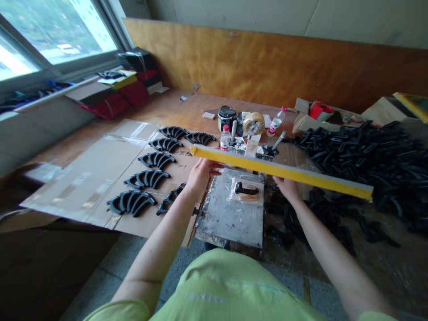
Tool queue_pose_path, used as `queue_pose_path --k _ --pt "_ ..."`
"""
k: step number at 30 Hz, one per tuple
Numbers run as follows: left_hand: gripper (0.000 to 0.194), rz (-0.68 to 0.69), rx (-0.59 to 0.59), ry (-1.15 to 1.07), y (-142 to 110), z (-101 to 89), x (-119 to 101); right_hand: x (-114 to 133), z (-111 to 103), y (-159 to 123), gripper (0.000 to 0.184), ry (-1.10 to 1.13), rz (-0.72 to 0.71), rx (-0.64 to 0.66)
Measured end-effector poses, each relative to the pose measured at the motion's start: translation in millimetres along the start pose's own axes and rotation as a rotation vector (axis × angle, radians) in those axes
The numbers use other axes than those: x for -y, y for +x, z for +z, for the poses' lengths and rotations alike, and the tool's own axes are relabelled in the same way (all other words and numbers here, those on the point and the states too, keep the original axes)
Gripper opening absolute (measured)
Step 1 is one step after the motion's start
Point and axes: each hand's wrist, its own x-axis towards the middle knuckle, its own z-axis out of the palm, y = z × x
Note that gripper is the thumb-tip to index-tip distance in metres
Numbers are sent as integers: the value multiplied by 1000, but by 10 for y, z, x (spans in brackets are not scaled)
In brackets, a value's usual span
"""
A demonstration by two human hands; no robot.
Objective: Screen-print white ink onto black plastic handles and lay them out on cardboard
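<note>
Left hand [199,174] and right hand [287,187] fingers grip the frame [282,170]; its edge juts past them rightward, toward the pile [354,147], long axis crosswise.

Long straight yellow bar [284,171], pale along the top, crosswise, and one black bent piece [246,189] on a pale pad [260,183].

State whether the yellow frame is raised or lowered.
Raised: the yellow frame shows edge-on, with the metal plate visible below.

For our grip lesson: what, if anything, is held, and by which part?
A yellow bar, from below: left hand near its left end, right hand near its middle.
</note>
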Motion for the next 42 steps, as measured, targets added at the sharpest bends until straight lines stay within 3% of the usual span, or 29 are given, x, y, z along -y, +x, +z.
queue_pose_path --k 3,5,7,10,12,14,16,19,24,28,36,42 --pt "55 -37 -57 -4 73 53 95 123 342 -346 24 -78 -162 198" --pt "56 -75 -84 18 -19 20 258 270 436 -475 22 -134 -252 278" --pt "58 -211 -32 67 -226 -41 471 424 403 -524 16 -147 -291 318" --pt "65 -528 155 96 -646 -111 784 717 298 -568 12 -64 -368 339" --pt "69 -630 181 12 -889 -144 937 991 333 -655 12 -26 -475 326" --pt "69 -602 28 -91 -1045 -222 1042 1308 498 -803 14 -24 -613 335" --pt "66 -544 -204 -132 -1133 -403 1117 1617 765 -964 15 -23 -734 390" --pt "61 -494 -485 -81 -1241 -881 1230 1956 1244 -1081 18 9 -825 505" --pt "60 -578 -746 215 -1467 -1785 1493 2145 1985 -849 22 -48 -704 578" --pt "57 -710 -742 388 -1539 -2169 1651 2218 2405 -670 24 -183 -570 642" --pt "44 -719 -695 613 -1560 -2283 1615 2489 2729 -726 35 -434 -480 697" --pt "40 -702 -663 709 -1573 -2233 1571 2412 2757 -705 27 -401 -539 704"
